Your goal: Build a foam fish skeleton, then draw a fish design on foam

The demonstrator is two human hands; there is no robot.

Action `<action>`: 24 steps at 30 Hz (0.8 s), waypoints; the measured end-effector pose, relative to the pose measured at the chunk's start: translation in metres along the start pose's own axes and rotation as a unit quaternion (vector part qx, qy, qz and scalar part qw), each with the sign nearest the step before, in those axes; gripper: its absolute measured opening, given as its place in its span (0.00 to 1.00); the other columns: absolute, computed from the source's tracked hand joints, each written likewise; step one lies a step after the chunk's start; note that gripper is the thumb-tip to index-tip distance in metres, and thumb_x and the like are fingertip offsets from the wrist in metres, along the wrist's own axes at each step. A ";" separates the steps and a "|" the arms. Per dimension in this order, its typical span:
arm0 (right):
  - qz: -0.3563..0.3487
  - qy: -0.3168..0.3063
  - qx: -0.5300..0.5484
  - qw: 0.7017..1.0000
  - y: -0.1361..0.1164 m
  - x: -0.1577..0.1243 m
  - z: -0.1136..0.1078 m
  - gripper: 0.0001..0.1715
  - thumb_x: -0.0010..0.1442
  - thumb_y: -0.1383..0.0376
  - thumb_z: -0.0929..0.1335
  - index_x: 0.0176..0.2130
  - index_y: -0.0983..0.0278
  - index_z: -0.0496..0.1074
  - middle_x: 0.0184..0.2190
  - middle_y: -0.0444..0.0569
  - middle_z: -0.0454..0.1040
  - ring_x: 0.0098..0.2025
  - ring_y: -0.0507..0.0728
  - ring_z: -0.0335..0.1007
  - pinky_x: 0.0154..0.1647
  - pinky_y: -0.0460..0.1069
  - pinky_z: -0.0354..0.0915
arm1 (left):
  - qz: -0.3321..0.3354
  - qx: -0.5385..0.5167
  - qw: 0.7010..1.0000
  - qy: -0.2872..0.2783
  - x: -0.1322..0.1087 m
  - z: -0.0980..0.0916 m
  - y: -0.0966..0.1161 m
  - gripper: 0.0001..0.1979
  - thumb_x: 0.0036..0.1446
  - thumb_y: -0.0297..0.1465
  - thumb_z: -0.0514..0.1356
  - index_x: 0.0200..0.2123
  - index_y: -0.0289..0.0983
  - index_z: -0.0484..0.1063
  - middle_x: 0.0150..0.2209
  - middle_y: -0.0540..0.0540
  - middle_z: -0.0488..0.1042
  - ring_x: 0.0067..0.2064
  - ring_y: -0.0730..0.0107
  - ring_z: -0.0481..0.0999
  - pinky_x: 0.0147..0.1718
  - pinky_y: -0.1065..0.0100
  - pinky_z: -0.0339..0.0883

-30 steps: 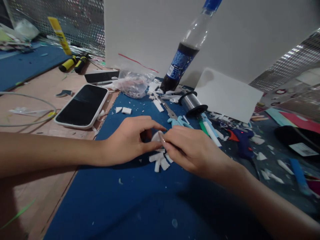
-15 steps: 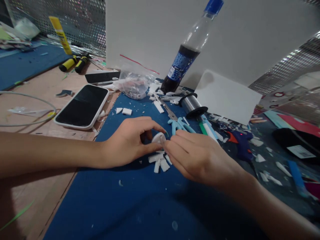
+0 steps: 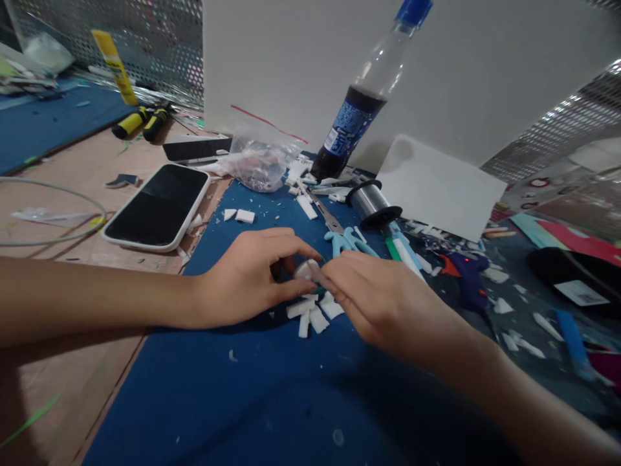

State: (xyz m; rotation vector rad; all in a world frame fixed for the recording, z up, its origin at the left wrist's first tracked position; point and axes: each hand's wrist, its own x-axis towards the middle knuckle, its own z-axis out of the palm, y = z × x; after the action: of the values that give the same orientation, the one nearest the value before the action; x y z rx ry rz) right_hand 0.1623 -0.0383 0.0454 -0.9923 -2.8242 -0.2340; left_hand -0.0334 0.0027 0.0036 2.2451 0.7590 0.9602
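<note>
My left hand (image 3: pixel 262 275) lies on its side on the blue mat (image 3: pixel 272 395), thumb and forefinger closed around a small white rounded piece (image 3: pixel 305 270). From the right, my right hand (image 3: pixel 376 291) reaches the same piece, its fingers pressed together and one finger against the piece's edge. Whatever those fingers may hold is hidden. Just below the hands lies a cluster of small white strips (image 3: pixel 317 318), foam-like and roughly cut. Behind my right hand are the light blue handles of a pair of scissors (image 3: pixel 345 239).
A bottle of dark drink (image 3: pixel 352 123), a spool of clear line (image 3: pixel 373 206) and a zip bag (image 3: pixel 262 162) stand behind the hands. Left is a phone (image 3: pixel 158 207); farther back, yellow-black pliers (image 3: pixel 143 121). A glue gun (image 3: pixel 468 278) lies right among white scraps.
My right fingers have shifted slightly around the white piece, and one finger now points toward it. More of the strips beneath shows. My left hand stays nearly still.
</note>
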 end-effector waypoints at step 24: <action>0.130 0.079 0.207 0.966 0.006 0.011 0.010 0.18 0.62 0.72 0.60 0.23 0.61 0.50 0.18 0.38 0.51 0.19 0.47 0.47 0.22 0.46 0.46 | -0.171 -0.191 0.963 -0.086 0.010 0.000 -0.003 0.11 0.46 0.33 0.68 0.33 0.35 0.76 0.18 0.56 0.67 0.21 0.80 0.65 0.20 0.77 0.60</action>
State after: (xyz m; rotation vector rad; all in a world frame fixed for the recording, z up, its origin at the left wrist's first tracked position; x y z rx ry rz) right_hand 0.1565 -0.0248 0.0382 -1.1610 -2.4196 0.2831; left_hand -0.0284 0.0115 0.0055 1.7642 0.7757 0.6670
